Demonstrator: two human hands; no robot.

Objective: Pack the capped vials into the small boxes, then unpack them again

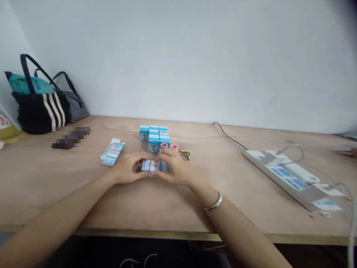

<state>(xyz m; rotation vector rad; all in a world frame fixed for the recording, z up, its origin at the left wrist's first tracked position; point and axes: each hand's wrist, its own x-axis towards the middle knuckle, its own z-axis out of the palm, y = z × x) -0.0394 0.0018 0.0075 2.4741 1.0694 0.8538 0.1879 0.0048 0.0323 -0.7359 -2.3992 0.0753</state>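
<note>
Low over the table, my left hand [128, 167] and my right hand [175, 166] both grip a small blue-and-white carton [149, 166], one from each side. Thumbs press its near side while the fingers curl round the far side. Just beyond my right hand stand two pink rolls [174, 147], partly covered by my fingers. A cluster of several blue-and-white boxes [154, 143] is behind them. Left of my left hand lie flattened cartons [113, 152]. A small ring-shaped item with yellow on it [185, 154] rests right of the rolls.
A long white power strip [279, 175] with plugs and cables lies on the right of the wooden table [234, 208]. At the back left stand a black striped bag [39, 111] and a grey striped bag [75, 106]. A blurred dark object [71, 137] lies before them.
</note>
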